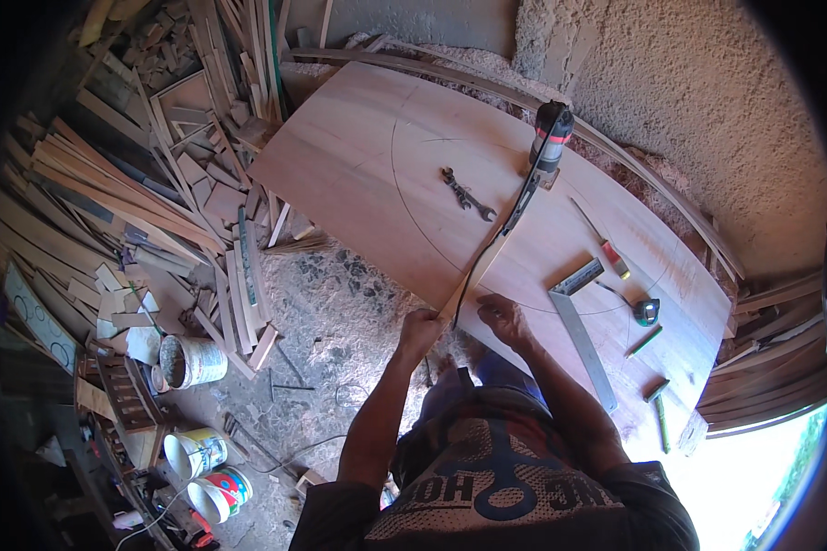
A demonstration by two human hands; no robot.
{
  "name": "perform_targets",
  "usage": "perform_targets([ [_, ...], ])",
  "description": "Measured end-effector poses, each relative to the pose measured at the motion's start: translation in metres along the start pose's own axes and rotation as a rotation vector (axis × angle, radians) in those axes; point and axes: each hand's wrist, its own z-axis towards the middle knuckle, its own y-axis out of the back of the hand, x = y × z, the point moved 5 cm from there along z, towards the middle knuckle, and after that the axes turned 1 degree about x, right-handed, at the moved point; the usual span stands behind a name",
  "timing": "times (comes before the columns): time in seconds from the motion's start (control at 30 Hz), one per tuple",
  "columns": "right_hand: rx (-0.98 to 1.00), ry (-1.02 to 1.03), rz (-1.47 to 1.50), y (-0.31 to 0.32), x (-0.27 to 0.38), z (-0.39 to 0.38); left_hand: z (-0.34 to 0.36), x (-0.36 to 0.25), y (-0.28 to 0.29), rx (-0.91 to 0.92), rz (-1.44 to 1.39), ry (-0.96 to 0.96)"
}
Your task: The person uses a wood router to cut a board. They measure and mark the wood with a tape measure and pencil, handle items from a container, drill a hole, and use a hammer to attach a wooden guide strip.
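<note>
My left hand (pixel 420 332) is closed around the near end of a narrow light wooden strip (pixel 457 299), at the panel's front edge. The strip reaches away from me across a large flat wooden panel (pixel 340 129) toward an upright router (pixel 549 138) with a dark top. A black cord (pixel 473 268) runs from the router along the strip. Beside it my right hand (pixel 504 320) is closed, its fingers curled over the panel's edge; what they hold, if anything, is hidden. A curved pencil line is drawn on the panel.
On the panel lie wrenches (pixel 469 195), a screwdriver (pixel 608 248), a try square (pixel 581 321), a tape measure (pixel 646 312), a green pencil (pixel 645 342) and a small hammer-like tool (pixel 658 397). Wood offcuts (pixel 119 197) and buckets (pixel 193 360) crowd the left. A rough wall (pixel 689 101) stands behind.
</note>
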Motion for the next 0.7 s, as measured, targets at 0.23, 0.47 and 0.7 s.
perform_targets([
  [0.23, 0.044, -0.019, -0.212, -0.005, 0.014, -0.009, 0.0, -0.001, -0.002, -0.018, 0.031, -0.016],
  [0.47, 0.009, -0.133, -0.27, -0.027, 0.017, 0.02, 0.012, 0.008, -0.013, 0.059, 0.014, -0.168],
  [0.7, 0.036, -0.181, -0.219, -0.034, 0.001, 0.01, 0.02, 0.012, -0.007, 0.128, -0.002, -0.051],
])
